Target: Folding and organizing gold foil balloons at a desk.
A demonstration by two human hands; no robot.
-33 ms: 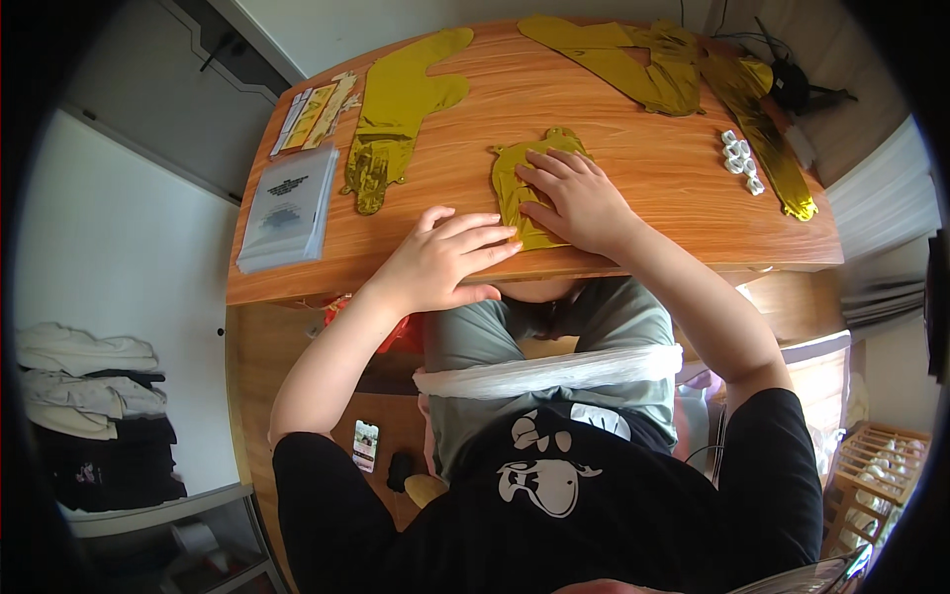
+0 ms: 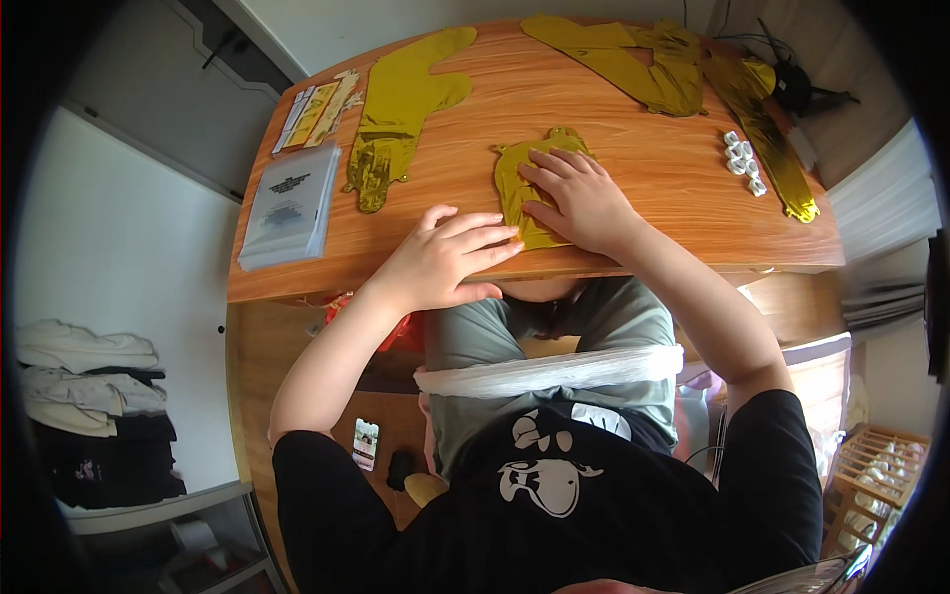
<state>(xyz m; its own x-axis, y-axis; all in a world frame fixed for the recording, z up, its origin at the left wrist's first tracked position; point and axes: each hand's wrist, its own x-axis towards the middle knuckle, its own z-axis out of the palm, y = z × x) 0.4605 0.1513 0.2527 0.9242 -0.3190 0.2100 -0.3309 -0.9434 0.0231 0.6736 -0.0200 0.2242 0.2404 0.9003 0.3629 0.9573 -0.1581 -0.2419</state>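
A folded gold foil balloon (image 2: 513, 193) lies flat near the front edge of the wooden table. Small tabs stick out at its far end. My right hand (image 2: 582, 203) rests on it palm down, its fingers stretched out and covering much of the foil's right side. At the foil's near left corner, the fingertips of my left hand (image 2: 450, 259) touch the edge. The left fingers are extended and the thumb stands apart from them. Neither hand grips anything that I can see.
To the left lies a partly folded gold foil balloon (image 2: 391, 129), beside clear plastic bags (image 2: 287, 213) and paper strips (image 2: 319, 111). More gold foil balloons (image 2: 673, 74) lie at the back right. White ribbon rolls (image 2: 737, 153) sit near the table's (image 2: 455, 148) right end.
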